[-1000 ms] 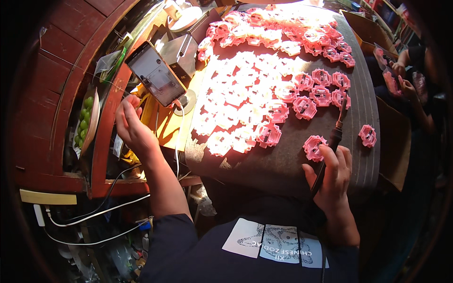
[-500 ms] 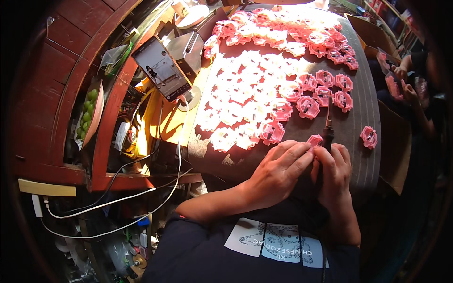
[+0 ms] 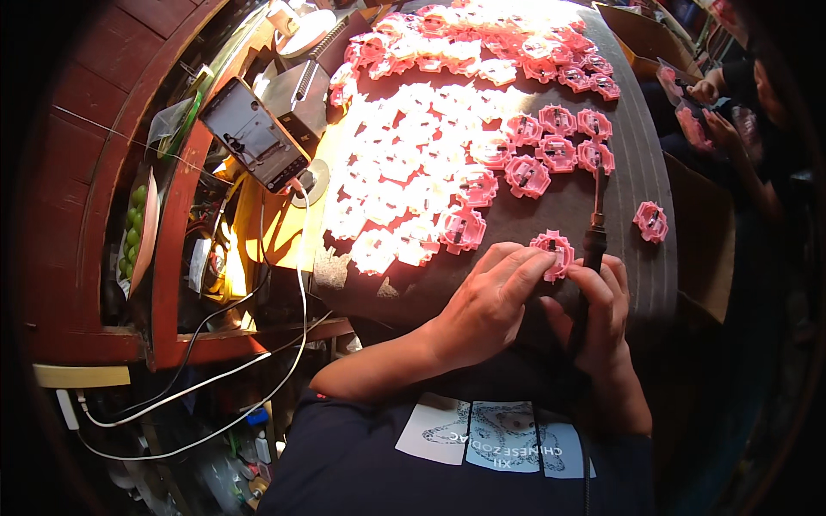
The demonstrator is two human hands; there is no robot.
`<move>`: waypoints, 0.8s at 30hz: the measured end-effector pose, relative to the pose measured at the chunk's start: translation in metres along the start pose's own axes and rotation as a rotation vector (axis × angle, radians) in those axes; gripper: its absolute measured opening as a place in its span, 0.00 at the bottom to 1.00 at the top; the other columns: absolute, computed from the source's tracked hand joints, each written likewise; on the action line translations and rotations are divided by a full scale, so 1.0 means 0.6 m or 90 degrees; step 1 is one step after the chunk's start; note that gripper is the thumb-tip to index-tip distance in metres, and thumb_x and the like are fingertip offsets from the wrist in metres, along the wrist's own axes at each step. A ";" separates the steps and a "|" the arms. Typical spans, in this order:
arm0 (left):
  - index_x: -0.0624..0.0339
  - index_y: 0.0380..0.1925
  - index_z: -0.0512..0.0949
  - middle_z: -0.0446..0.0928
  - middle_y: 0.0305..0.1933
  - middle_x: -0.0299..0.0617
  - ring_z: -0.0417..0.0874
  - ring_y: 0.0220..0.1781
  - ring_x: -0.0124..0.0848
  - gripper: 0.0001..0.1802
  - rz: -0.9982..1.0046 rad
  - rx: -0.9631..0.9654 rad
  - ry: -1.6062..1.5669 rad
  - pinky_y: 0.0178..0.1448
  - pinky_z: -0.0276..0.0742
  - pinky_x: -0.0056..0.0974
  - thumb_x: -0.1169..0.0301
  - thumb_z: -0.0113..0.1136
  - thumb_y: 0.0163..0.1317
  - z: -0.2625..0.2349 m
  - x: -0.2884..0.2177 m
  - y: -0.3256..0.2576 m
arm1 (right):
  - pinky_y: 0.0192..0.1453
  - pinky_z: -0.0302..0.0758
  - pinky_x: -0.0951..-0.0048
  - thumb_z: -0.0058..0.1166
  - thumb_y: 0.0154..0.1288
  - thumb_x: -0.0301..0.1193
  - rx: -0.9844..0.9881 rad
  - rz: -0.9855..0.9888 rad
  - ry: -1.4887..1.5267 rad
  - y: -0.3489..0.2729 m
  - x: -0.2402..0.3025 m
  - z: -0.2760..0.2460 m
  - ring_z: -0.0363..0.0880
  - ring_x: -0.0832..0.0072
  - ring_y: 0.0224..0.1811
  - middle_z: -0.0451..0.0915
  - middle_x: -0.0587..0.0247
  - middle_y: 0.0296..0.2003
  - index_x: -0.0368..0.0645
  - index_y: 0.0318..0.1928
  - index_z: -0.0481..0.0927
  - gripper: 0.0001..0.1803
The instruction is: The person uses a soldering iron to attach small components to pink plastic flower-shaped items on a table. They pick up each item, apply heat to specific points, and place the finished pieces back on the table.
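Near the front of the dark work surface (image 3: 508,241), a pink plastic part (image 3: 555,254) with small dark pieces in its middle stands in the fingertips of my left hand (image 3: 487,297), which is closed on its left edge. My right hand (image 3: 606,314) is wrapped round the black handle of a soldering iron (image 3: 595,245). Its metal shaft points away from me, with the tip close to a pink part (image 3: 595,157) in the rows beyond. My right fingertips are beside the held part; whether they touch it I cannot tell.
Many similar pink parts (image 3: 460,230) lie in rows and piles, washed out by sunlight. One lone part (image 3: 651,222) lies at the right. At the left are a phone (image 3: 255,138), a white cable (image 3: 301,258) and green fruit (image 3: 133,230). Another person's hands (image 3: 716,107) appear at the upper right.
The pink part, mostly covered by my fingers before, now shows its open face. My right fingers have drawn a little apart from my left. The whole view has shifted slightly.
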State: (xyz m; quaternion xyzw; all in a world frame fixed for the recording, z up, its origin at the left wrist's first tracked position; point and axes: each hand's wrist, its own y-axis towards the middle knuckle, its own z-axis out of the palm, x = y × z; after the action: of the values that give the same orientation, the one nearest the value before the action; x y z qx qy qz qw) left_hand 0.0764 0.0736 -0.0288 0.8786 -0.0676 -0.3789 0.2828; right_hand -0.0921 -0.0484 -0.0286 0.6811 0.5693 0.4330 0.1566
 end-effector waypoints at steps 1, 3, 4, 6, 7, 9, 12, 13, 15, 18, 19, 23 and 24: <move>0.65 0.71 0.71 0.79 0.65 0.55 0.79 0.66 0.57 0.45 0.000 0.000 -0.004 0.71 0.78 0.56 0.94 0.57 0.46 0.001 0.000 0.000 | 0.54 0.76 0.50 0.68 0.69 0.29 0.001 0.001 -0.004 -0.002 0.003 0.002 0.82 0.50 0.48 0.85 0.50 0.49 0.44 0.64 0.74 0.26; 0.65 0.71 0.71 0.80 0.64 0.55 0.79 0.67 0.57 0.45 -0.002 -0.003 -0.009 0.71 0.78 0.56 0.94 0.58 0.46 0.002 0.001 0.000 | 0.51 0.76 0.50 0.67 0.69 0.28 0.006 -0.006 -0.024 0.000 0.005 0.005 0.81 0.51 0.46 0.85 0.51 0.47 0.44 0.64 0.74 0.25; 0.65 0.71 0.71 0.80 0.64 0.55 0.79 0.67 0.57 0.44 0.000 0.000 -0.004 0.70 0.79 0.56 0.94 0.58 0.47 0.001 0.001 -0.001 | 0.51 0.75 0.51 0.66 0.69 0.27 0.007 -0.007 -0.031 0.000 0.005 0.007 0.81 0.51 0.45 0.84 0.51 0.47 0.44 0.64 0.74 0.25; 0.66 0.70 0.72 0.80 0.64 0.56 0.79 0.67 0.57 0.43 0.002 0.003 0.005 0.70 0.79 0.55 0.93 0.58 0.48 -0.001 0.000 -0.001 | 0.47 0.75 0.52 0.65 0.67 0.23 -0.001 -0.018 -0.035 0.003 0.004 0.012 0.80 0.51 0.41 0.84 0.52 0.44 0.43 0.63 0.75 0.25; 0.66 0.69 0.73 0.80 0.64 0.56 0.80 0.66 0.57 0.41 0.006 -0.003 0.017 0.69 0.79 0.55 0.92 0.59 0.49 -0.001 -0.001 -0.001 | 0.46 0.75 0.52 0.65 0.67 0.22 -0.001 -0.019 -0.024 0.002 0.002 0.013 0.80 0.52 0.41 0.83 0.52 0.43 0.42 0.63 0.75 0.25; 0.66 0.67 0.75 0.80 0.62 0.56 0.80 0.64 0.56 0.38 0.014 -0.016 0.039 0.67 0.80 0.55 0.90 0.61 0.51 0.000 -0.006 0.002 | 0.44 0.75 0.53 0.64 0.65 0.20 -0.001 -0.020 -0.003 0.000 -0.002 0.012 0.80 0.52 0.39 0.83 0.52 0.42 0.41 0.61 0.76 0.24; 0.67 0.61 0.80 0.80 0.57 0.54 0.82 0.58 0.54 0.29 -0.003 -0.038 0.034 0.63 0.80 0.53 0.87 0.66 0.56 0.003 -0.016 0.007 | 0.41 0.75 0.55 0.63 0.63 0.16 -0.018 0.009 0.028 0.011 0.000 0.014 0.79 0.53 0.36 0.83 0.53 0.40 0.39 0.59 0.77 0.23; 0.67 0.59 0.81 0.80 0.55 0.53 0.82 0.56 0.53 0.26 -0.012 -0.039 0.027 0.61 0.81 0.52 0.86 0.67 0.57 0.006 -0.016 0.008 | 0.41 0.75 0.55 0.63 0.63 0.15 -0.030 0.011 0.040 0.012 0.000 0.015 0.79 0.53 0.36 0.83 0.53 0.40 0.39 0.59 0.77 0.24; 0.67 0.54 0.84 0.80 0.51 0.51 0.84 0.51 0.50 0.21 -0.029 -0.040 0.013 0.57 0.83 0.49 0.85 0.69 0.59 0.010 -0.016 0.011 | 0.41 0.76 0.56 0.62 0.62 0.13 -0.055 0.016 0.064 0.012 -0.001 0.018 0.79 0.54 0.35 0.83 0.54 0.40 0.39 0.58 0.77 0.24; 0.66 0.51 0.85 0.80 0.49 0.49 0.86 0.46 0.46 0.18 -0.080 -0.014 -0.052 0.50 0.85 0.44 0.84 0.70 0.60 0.009 -0.010 0.020 | 0.42 0.77 0.57 0.63 0.60 0.12 -0.067 0.023 0.080 0.014 0.000 0.018 0.80 0.54 0.34 0.83 0.54 0.40 0.38 0.58 0.77 0.25; 0.65 0.51 0.85 0.80 0.49 0.49 0.86 0.45 0.45 0.18 -0.081 -0.007 -0.054 0.49 0.85 0.43 0.85 0.71 0.60 0.008 -0.007 0.022 | 0.42 0.78 0.57 0.62 0.60 0.11 -0.065 0.031 0.082 0.013 0.001 0.017 0.80 0.54 0.35 0.83 0.53 0.40 0.38 0.57 0.77 0.25; 0.62 0.51 0.86 0.81 0.49 0.48 0.88 0.45 0.44 0.18 -0.096 0.011 -0.054 0.47 0.86 0.43 0.84 0.71 0.61 0.006 -0.003 0.029 | 0.42 0.78 0.57 0.61 0.58 0.10 -0.066 0.063 0.104 0.011 0.002 0.017 0.80 0.54 0.35 0.83 0.53 0.41 0.37 0.56 0.77 0.25; 0.62 0.51 0.86 0.81 0.49 0.48 0.88 0.45 0.44 0.17 -0.101 0.011 -0.056 0.47 0.86 0.43 0.84 0.71 0.61 0.006 -0.003 0.031 | 0.41 0.78 0.57 0.61 0.58 0.10 -0.068 0.071 0.110 0.010 0.002 0.017 0.80 0.54 0.34 0.83 0.53 0.41 0.37 0.56 0.76 0.25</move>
State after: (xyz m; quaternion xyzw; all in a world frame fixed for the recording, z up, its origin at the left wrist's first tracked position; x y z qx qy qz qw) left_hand 0.0743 0.0573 -0.0196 0.8661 -0.0132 -0.4377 0.2412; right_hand -0.0807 -0.0464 -0.0296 0.6624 0.5178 0.5282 0.1187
